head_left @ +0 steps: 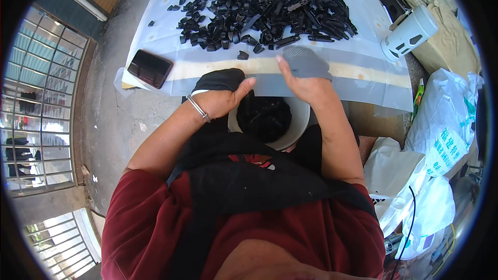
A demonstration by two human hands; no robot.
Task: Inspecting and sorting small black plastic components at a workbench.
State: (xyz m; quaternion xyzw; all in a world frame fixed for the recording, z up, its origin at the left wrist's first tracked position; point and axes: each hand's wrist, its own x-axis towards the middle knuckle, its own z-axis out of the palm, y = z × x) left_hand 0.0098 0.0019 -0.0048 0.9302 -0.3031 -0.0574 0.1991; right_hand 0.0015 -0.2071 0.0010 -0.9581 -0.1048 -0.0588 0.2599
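Observation:
My left hand [220,93] is over the rim of a white bucket [306,116], its fingers curled inside a black cloth covering and its thumb bare. A dark shape shows beneath that thumb, but I cannot make out what it is. Black pieces [264,122] lie inside the bucket between my knees. To the right, my right hand [306,75] is above the table's front edge, its fingers wrapped in a grey covering and smeared by motion. Its bare thumb points up toward the table. Beyond both hands spreads a large heap of small black plastic parts [275,10].
A black phone [150,68] lies at the left corner of the cloth-covered table [358,54]. On the right edge stands a white cup-like container [410,33]. White plastic bags [441,119] crowd my right side. A barred window [44,98] is at the left.

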